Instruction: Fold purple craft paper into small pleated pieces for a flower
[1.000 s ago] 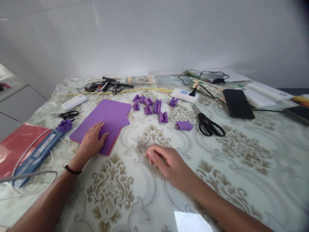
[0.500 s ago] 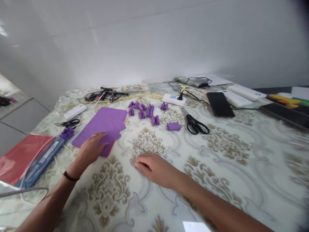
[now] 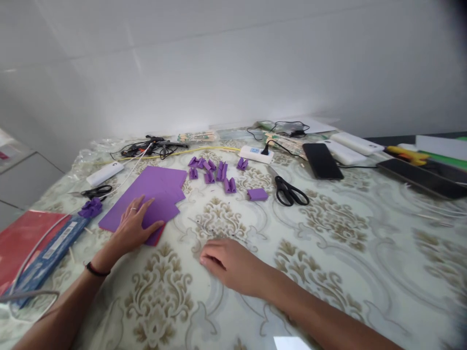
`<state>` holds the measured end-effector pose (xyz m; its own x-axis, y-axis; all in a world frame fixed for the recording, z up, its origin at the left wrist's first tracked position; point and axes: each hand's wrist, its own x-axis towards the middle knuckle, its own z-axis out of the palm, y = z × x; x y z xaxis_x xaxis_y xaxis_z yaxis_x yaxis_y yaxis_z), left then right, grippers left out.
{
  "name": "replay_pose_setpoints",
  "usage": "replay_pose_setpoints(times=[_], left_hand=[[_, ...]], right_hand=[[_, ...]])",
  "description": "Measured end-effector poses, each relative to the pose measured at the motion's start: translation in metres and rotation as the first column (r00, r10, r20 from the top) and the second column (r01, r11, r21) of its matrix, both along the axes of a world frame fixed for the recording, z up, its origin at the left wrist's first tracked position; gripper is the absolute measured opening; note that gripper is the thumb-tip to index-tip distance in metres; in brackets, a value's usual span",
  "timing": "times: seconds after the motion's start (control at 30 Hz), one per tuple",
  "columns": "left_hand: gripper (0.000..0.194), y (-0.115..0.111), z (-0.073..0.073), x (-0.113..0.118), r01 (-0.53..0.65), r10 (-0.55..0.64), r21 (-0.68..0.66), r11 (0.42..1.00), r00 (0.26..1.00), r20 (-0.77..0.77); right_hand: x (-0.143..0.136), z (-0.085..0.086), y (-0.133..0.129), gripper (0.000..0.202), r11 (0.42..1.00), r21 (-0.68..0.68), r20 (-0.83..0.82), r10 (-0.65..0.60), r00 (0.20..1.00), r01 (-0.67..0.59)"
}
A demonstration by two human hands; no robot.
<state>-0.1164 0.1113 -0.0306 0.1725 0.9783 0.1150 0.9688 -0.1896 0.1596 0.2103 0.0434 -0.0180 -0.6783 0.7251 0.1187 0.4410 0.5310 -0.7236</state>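
Note:
My left hand (image 3: 135, 226) lies with fingers spread on a stack of purple paper (image 3: 153, 182), and a red edge shows beneath the near corner. My right hand (image 3: 228, 262) rests on the patterned tablecloth, fingers curled, with nothing visible in them. Thin clear pens (image 3: 200, 225) lie just beyond it, partly blending into the cloth. Several small folded purple paper pieces (image 3: 229, 185) stand in a group past the paper. A flat purple folded piece (image 3: 257, 194) sits apart, beside black-handled scissors (image 3: 290, 191).
On the left are a red packet (image 3: 25, 243), a blue box (image 3: 47, 255), a crumpled purple paper (image 3: 90, 208) and a second pair of scissors (image 3: 97, 191). A power strip (image 3: 251, 154), tangled cables (image 3: 153, 146), a phone (image 3: 323, 161) and white power banks (image 3: 345, 152) line the back.
The whole view has shifted slightly, with the table items appearing lower and mostly further left. My left hand's fingers are spread wider on the purple paper; my right hand stays curled.

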Motion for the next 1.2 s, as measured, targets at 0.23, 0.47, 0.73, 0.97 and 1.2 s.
replay_pose_setpoints(times=[0.23, 0.47, 0.73, 0.97, 1.2], left_hand=[[0.068, -0.003, -0.006, -0.003, -0.003, 0.004, -0.062, 0.998, 1.000, 0.012], [0.073, -0.015, 0.008, 0.011, 0.010, -0.004, -0.134, 0.991, 0.999, 0.045], [0.064, -0.028, 0.009, 0.024, 0.103, -0.097, -0.078, 0.992, 0.993, 0.069], [0.054, -0.034, 0.009, 0.032, 0.137, -0.136, -0.016, 0.991, 0.991, 0.007], [0.041, -0.036, 0.013, 0.036, 0.163, -0.164, 0.022, 0.986, 0.984, 0.069]], right_hand=[[0.000, -0.001, -0.003, 0.033, 1.000, -0.005, -0.005, -0.004, 1.000, 0.004], [0.001, -0.001, -0.004, 0.029, 0.998, -0.052, -0.018, -0.017, 1.000, 0.016], [0.000, -0.002, -0.003, 0.029, 0.997, -0.074, -0.022, -0.013, 1.000, 0.011], [0.002, -0.002, -0.004, 0.029, 0.996, -0.083, -0.016, -0.013, 1.000, 0.011], [0.001, -0.003, -0.003, 0.028, 0.997, -0.073, 0.006, -0.017, 1.000, 0.017]])
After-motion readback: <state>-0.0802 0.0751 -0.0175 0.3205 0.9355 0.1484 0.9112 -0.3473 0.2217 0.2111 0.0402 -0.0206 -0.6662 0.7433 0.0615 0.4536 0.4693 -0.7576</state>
